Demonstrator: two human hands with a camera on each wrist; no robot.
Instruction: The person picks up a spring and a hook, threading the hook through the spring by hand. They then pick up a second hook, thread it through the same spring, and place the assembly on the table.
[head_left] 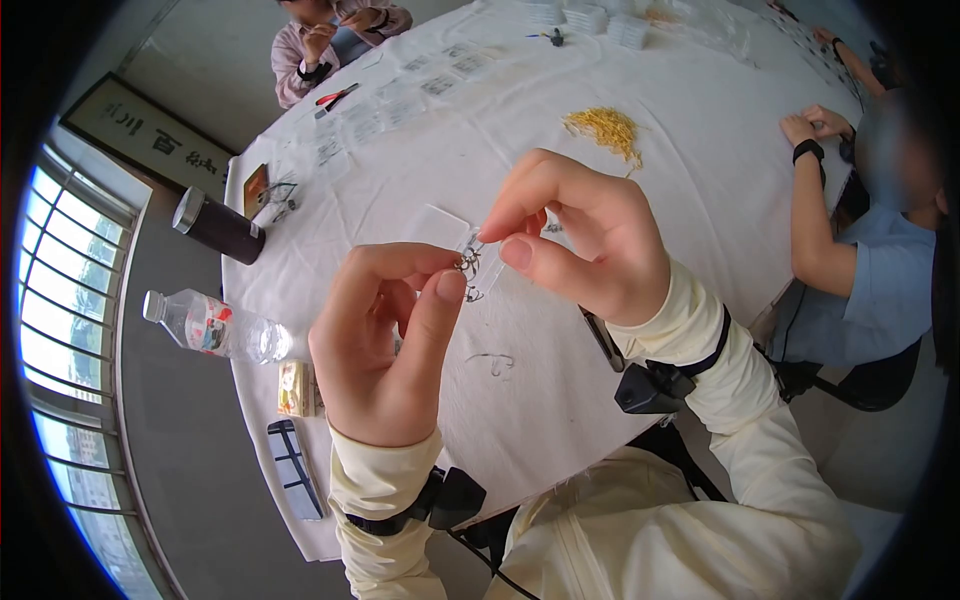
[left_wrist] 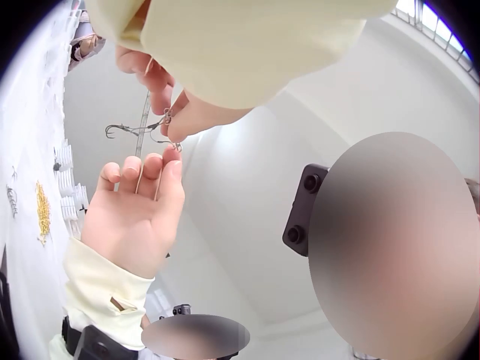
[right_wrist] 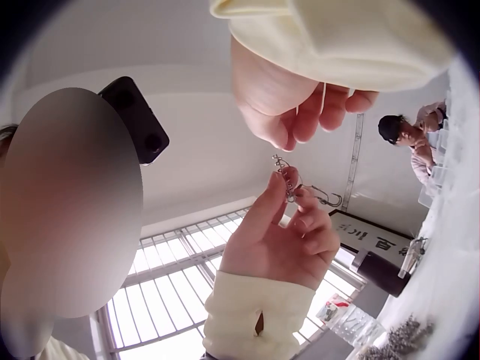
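My left hand (head_left: 385, 335) pinches a small cluster of metal fishing hooks (head_left: 469, 262) between thumb and forefinger. One curved hook (right_wrist: 328, 197) sticks out past these fingers in the right wrist view. Close by is my right hand (head_left: 590, 235), its forefinger tip right at the upper end of the cluster and its thumb tip a little apart from that finger. In the left wrist view a barbed hook (left_wrist: 114, 132) juts out below the left fingers. Beneath the hands lies a clear plastic case (head_left: 440, 225), partly hidden. Several loose hooks (head_left: 492, 365) rest on the white cloth nearer me.
A yellow pile (head_left: 605, 130) lies farther across the table. At the left are a dark tumbler (head_left: 220, 228), a plastic bottle (head_left: 215, 325) and a small packet (head_left: 293, 388). Red-handled pliers (head_left: 336, 97) lie near a seated person (head_left: 300, 60); another person (head_left: 850, 240) sits at the right.
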